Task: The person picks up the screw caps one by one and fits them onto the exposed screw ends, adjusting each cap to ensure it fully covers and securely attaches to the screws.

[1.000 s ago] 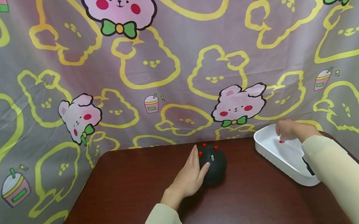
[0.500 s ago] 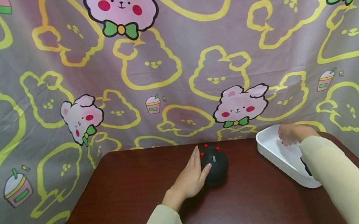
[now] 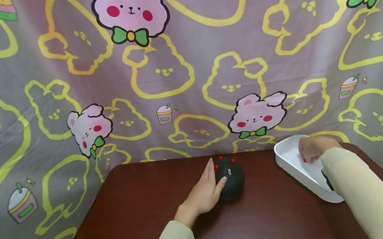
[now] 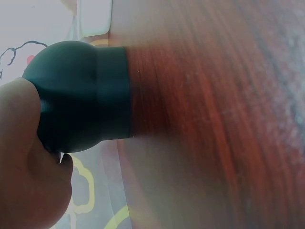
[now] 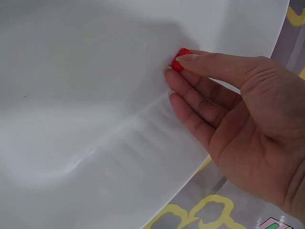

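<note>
A black round-topped object (image 3: 234,182) stands on the table, with several small red balls and a small grey metal piece on its upper part. My left hand (image 3: 201,192) holds its left side, thumb across the near face and fingers extended along the far side. In the left wrist view, the black object (image 4: 78,95) has a flat-ended, narrower base. My right hand (image 3: 311,148) is over the white tray (image 3: 303,178). The right wrist view shows that hand (image 5: 238,114) pinching a small red bead (image 5: 181,59) between thumb and fingertips, its other fingers curled.
The dark red-brown table (image 3: 143,196) is backed by a patterned curtain (image 3: 164,73) on the far side and at both flanks. The tray has low raised walls and lies slanted near the table's right edge.
A red bead seen on the tray floor below my right hand a second ago is now pinched in its fingertips. My left hand stays on the black object. The head view has shifted slightly.
</note>
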Available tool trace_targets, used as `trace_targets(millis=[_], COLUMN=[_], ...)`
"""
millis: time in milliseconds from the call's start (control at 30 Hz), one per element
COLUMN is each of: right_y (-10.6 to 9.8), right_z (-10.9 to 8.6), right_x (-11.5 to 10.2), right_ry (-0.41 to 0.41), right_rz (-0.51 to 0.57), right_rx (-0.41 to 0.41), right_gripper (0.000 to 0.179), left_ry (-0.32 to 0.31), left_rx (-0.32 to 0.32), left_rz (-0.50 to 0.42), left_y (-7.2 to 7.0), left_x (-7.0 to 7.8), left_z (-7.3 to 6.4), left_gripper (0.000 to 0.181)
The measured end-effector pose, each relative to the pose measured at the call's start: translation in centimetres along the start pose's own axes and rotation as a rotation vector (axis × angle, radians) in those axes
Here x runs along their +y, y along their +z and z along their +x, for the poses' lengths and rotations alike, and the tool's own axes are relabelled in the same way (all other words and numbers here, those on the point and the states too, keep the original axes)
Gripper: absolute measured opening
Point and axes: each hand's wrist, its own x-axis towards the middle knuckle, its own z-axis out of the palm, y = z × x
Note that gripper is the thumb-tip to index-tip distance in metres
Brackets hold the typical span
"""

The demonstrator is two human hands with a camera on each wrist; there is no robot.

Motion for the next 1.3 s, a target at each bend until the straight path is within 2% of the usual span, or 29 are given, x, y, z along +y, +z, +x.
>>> trace_targets(millis=[233, 467, 833, 1167, 1300], right_y=[0.1, 0.3, 0.4, -0.5, -0.7], right_z=[-0.6, -0.7, -0.7, -1.8, -1.9], right_x=[-0.3, 0.1, 1.2, -0.3, -0.8], right_ry=[-0.027, -0.121, -0.246, -0.398, -0.452], right_rz=[0.017, 0.044, 0.052, -0.033, -0.082], right_rx=[-0.008, 0.032, 0.205, 0.282, 0.344], right_gripper=[0.012, 0.015, 0.010, 0.010, 0.010], left_ry=[0.003, 0.003, 0.007, 0.010, 0.013], left_rx=[0.001, -0.001, -0.009, 0.005, 0.003], left_rz=[0.016, 0.012, 0.021, 0.008, 0.006], left_y=[0.4, 0.7, 0.9, 0.3, 0.0], left_x=[-0.2, -0.1, -0.2, 0.0, 0.0], left_z=[0.0, -0.1, -0.1, -0.2, -0.2], left_gripper=[0.085, 0.085, 0.086, 0.084, 0.084])
